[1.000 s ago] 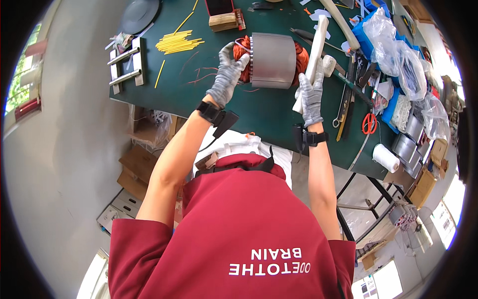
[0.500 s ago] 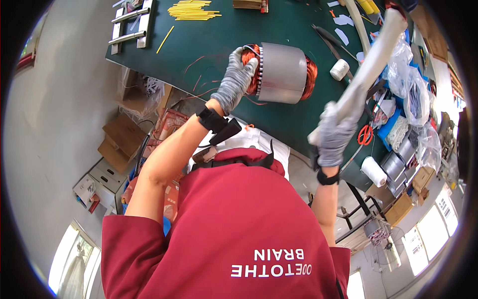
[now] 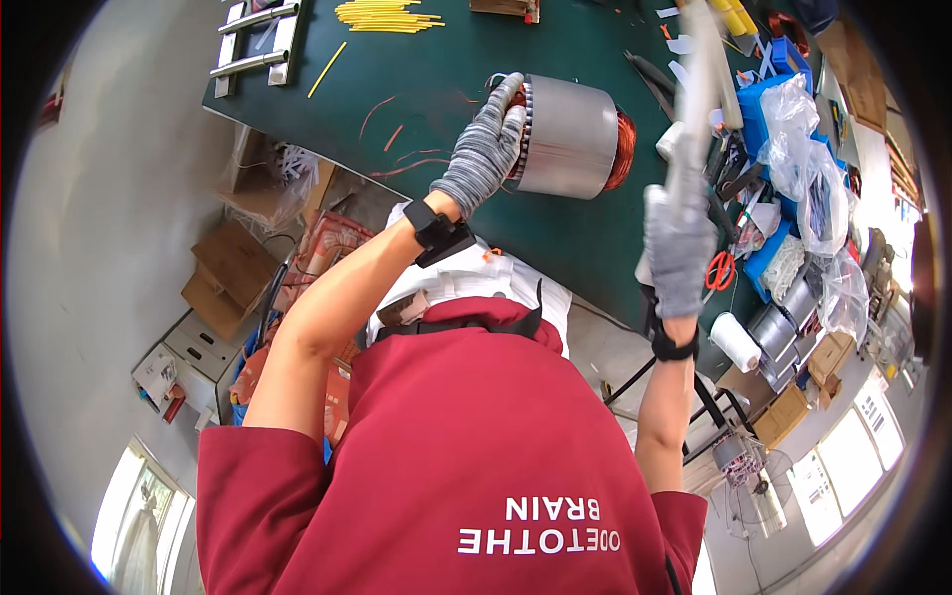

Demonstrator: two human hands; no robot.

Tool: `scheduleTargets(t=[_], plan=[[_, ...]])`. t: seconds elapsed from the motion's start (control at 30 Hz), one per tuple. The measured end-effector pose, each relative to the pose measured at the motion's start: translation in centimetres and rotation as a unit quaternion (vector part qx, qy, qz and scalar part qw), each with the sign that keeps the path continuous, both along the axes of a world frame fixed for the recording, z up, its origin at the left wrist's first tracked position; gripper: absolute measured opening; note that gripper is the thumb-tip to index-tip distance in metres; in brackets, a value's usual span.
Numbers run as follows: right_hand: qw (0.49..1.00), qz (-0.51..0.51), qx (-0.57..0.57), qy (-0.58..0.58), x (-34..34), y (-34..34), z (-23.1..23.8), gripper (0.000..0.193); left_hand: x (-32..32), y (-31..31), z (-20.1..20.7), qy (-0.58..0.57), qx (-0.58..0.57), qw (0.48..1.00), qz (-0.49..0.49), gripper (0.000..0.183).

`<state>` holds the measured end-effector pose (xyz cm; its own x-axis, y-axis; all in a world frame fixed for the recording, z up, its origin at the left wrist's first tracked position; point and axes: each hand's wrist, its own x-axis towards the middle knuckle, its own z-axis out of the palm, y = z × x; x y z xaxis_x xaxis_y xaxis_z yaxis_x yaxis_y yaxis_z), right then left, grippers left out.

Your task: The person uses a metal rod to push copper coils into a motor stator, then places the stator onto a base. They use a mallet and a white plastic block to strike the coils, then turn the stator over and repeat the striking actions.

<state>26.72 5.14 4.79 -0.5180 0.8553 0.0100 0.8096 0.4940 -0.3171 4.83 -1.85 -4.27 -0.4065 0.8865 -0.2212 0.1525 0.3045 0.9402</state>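
Observation:
A grey motor stator (image 3: 570, 137) lies on its side on the dark green table, its orange copper windings (image 3: 625, 151) showing at the right end. My left hand (image 3: 489, 139), in a striped grey glove, lies against its left end with the fingers curled over the windings there, hiding most of them. To the right of the stator, my gloved right hand (image 3: 679, 243) is closed round a long pale stick (image 3: 702, 99). The stick points up and away from me, blurred by motion, and its lower end pokes out beside my palm.
Yellow strips (image 3: 387, 15) and a metal frame (image 3: 253, 59) sit at the far left. Loose copper wires (image 3: 407, 164) trail left of the stator. On the right crowd red-handled scissors (image 3: 721, 270), a white thread spool (image 3: 735, 341), plastic bags (image 3: 818, 188) and blue bins.
The stick has swung from leaning far right to nearly upright in view. My right hand has shifted slightly right; my left hand has slid a little up and right along the winding.

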Motion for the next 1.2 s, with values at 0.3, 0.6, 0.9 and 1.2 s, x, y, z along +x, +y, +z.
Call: scheduleTargets(t=[0.3, 0.6, 0.9, 1.2], plan=[[0.929, -0.167, -0.232, 0.237, -1.4, -0.4, 2.1, 0.059, 1.2, -0.5, 0.4, 0.109, -0.11, 0.988, -0.008, 0.037], [0.972, -0.064, -0.171, 0.148, 0.8, -0.9, -2.0, 0.057, 1.0, 1.3, 0.7, 0.159, -0.123, 0.98, 0.009, 0.037], [0.892, -0.237, -0.045, 0.382, -1.5, -1.5, -2.9, 0.059, 0.1, 1.3, 0.3, 0.139, 0.096, 0.986, -0.014, 0.05], [0.929, -0.193, -0.055, 0.312, -3.1, 0.0, -3.5, 0.06, -1.1, 1.5, -1.2, -0.2, -0.046, 0.979, -0.005, 0.032]])
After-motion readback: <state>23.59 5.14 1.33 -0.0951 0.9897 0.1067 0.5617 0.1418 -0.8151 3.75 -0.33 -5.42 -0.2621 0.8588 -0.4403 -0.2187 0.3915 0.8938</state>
